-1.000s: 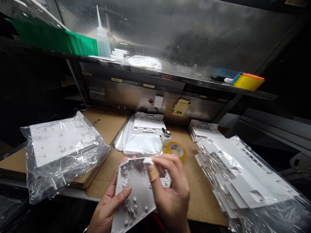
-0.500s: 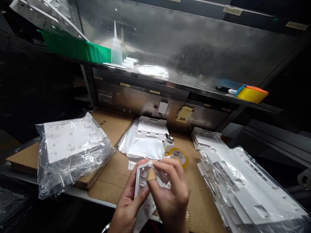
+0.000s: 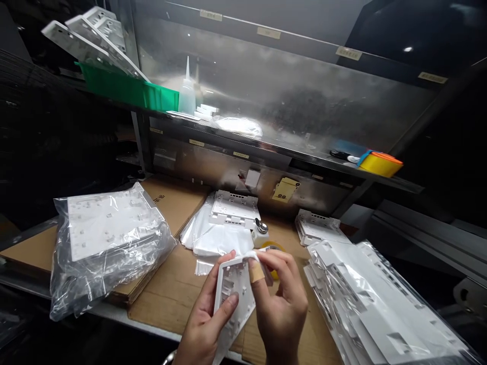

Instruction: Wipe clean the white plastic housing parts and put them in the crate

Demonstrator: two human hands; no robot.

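Note:
A white plastic housing panel [image 3: 243, 304] is tilted up over the front of the bench, its ribbed inner side facing me. My left hand [image 3: 203, 314] is closed around its left edge, thumb on the inner side and fingers behind. My right hand [image 3: 283, 304], with a tan wrap on the thumb, pinches a white cloth [image 3: 251, 255] over the panel's top edge. The fingers hide much of the cloth. Just behind the right hand lies a roll of yellow tape [image 3: 276, 246], partly covered by it.
A bagged stack of white panels [image 3: 110, 223] lies left on cardboard [image 3: 171, 203]; more bagged panels [image 3: 384, 299] lie right. Behind my hands are plastic bags [image 3: 224, 241], a white panel [image 3: 235, 208] and a small lidded bottle [image 3: 260, 235]. A shelf holds a green bin [image 3: 125, 94] and squeeze bottle [image 3: 187, 96].
My right hand with the cloth has slid rightward along the panel's top edge. The left hand keeps its grip on the panel. The camera view has tilted slightly upward.

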